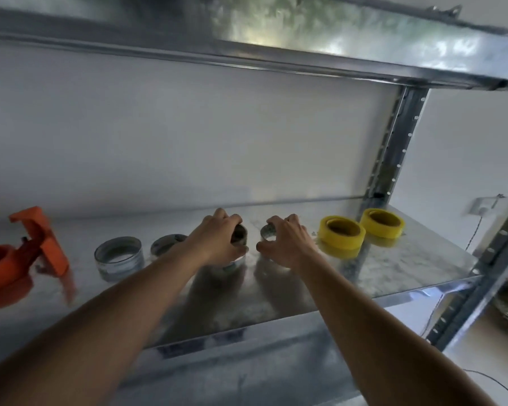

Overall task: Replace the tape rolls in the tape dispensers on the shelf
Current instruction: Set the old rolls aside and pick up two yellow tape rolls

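Left hand [223, 238] clamps one silver tape roll [238, 244], right hand [285, 241] another [268, 232]; light, stiff rings, likely best pinched across the rim, yellow rolls [342, 231] just beyond.

Galv. metal shelf [393, 268]: orange dispenser [27, 253], 4 clear rolls [119, 257], 2 yellow rolls [342, 235].

Galvanised metal shelf [393, 268], shiny, w/ upper shelf board [305, 39] overhead catching mottled light. Perforated steel upright [393, 148] at right rear, another upright [487, 265] at front right. Plain white wall [188, 136] behind. Wall socket [485, 208] at right w/ thin cable [473, 234] hanging down.
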